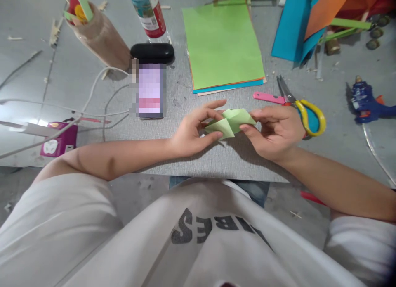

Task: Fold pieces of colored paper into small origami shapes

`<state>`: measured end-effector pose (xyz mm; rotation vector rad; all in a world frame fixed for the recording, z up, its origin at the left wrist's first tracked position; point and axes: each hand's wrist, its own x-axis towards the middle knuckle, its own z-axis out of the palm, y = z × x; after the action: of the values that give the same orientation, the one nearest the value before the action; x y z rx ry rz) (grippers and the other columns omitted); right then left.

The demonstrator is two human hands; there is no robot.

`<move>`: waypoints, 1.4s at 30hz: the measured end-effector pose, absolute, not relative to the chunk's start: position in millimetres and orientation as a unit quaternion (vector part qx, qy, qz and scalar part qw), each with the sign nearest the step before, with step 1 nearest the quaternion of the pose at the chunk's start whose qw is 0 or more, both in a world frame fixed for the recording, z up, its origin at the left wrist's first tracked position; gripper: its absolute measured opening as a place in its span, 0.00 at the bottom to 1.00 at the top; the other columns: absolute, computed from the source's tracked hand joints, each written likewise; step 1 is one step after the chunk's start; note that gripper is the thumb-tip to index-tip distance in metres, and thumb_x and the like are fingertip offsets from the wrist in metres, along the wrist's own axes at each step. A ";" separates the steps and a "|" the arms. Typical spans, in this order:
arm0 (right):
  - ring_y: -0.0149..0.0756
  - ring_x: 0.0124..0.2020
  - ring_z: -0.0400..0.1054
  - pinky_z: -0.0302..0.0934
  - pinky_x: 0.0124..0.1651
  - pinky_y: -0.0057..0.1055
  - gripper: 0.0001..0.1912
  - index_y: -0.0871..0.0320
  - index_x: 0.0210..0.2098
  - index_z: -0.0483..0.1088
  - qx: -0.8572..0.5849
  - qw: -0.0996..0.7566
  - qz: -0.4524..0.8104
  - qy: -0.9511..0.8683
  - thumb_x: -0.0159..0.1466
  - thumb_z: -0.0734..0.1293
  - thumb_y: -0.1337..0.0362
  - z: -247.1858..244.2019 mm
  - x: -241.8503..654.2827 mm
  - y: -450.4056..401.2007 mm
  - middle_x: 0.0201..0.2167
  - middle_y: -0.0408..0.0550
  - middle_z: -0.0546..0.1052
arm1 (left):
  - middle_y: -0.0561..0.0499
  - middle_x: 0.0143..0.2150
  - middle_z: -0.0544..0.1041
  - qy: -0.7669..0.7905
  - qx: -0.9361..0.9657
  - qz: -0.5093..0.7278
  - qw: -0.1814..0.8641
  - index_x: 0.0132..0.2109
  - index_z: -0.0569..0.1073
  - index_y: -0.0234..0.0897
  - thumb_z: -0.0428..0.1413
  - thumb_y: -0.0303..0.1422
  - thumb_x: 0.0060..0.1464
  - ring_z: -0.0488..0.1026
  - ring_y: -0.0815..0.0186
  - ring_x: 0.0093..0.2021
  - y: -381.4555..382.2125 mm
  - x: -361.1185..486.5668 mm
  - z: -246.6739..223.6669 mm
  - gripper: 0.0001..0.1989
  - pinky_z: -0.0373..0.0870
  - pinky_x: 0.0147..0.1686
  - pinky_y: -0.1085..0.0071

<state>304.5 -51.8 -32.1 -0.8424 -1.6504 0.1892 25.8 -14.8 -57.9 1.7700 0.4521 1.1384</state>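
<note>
A small piece of folded light-green paper (236,118) is held between my two hands, a little above the table's front part. My left hand (196,128) pinches its left side, thumb in front and fingers behind, with one finger stretched out past it. On the opposite side, my right hand (275,128) grips the paper's right corner between thumb and forefinger. Several creased flaps stand out from the paper's middle. Close behind my right hand lie yellow-handled scissors (311,115) and a pink folding knife (269,98). Parts of the paper are hidden by my fingers.
A stack of coloured sheets (225,43) lies ahead, green on top. To the left are a phone (151,88), a black case (153,53), a bottle (150,14), a paper-filled holder (100,37), cables and a purple power socket (58,139). A blue glue gun (371,101) rests right.
</note>
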 end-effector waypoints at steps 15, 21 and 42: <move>0.59 0.48 0.85 0.85 0.57 0.66 0.30 0.30 0.71 0.84 -0.394 0.470 0.227 -0.757 0.72 0.87 0.49 -19.9 312.8 -54.5 0.58 0.50 0.93 | 0.45 0.44 0.87 0.216 0.734 0.440 0.469 0.50 0.84 0.45 0.70 0.55 0.79 0.82 0.59 0.39 -17.2 27.7 -35.8 0.19 0.77 0.37 0.60; 0.55 0.46 0.86 0.86 0.49 0.59 0.30 0.32 0.70 0.85 -0.324 0.477 0.209 -0.789 0.70 0.87 0.53 -22.1 310.9 -46.1 0.53 0.49 0.93 | 0.49 0.40 0.80 0.154 0.796 0.408 0.419 0.49 0.84 0.47 0.74 0.51 0.76 0.76 0.62 0.34 -13.0 26.7 -28.6 0.15 0.74 0.33 0.61; 0.44 0.46 0.87 0.87 0.46 0.44 0.11 0.36 0.58 0.94 -0.296 0.465 0.249 -0.796 0.80 0.81 0.57 -3.8 302.0 -49.5 0.54 0.48 0.92 | 0.47 0.49 0.83 0.170 0.805 0.501 0.268 0.56 0.75 0.47 0.79 0.56 0.71 0.82 0.57 0.45 -21.2 26.2 -30.8 0.28 0.77 0.41 0.59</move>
<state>302.0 -49.5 -3.8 -0.7267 -1.9554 0.6114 26.2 -21.2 -30.8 2.1713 0.4579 1.3525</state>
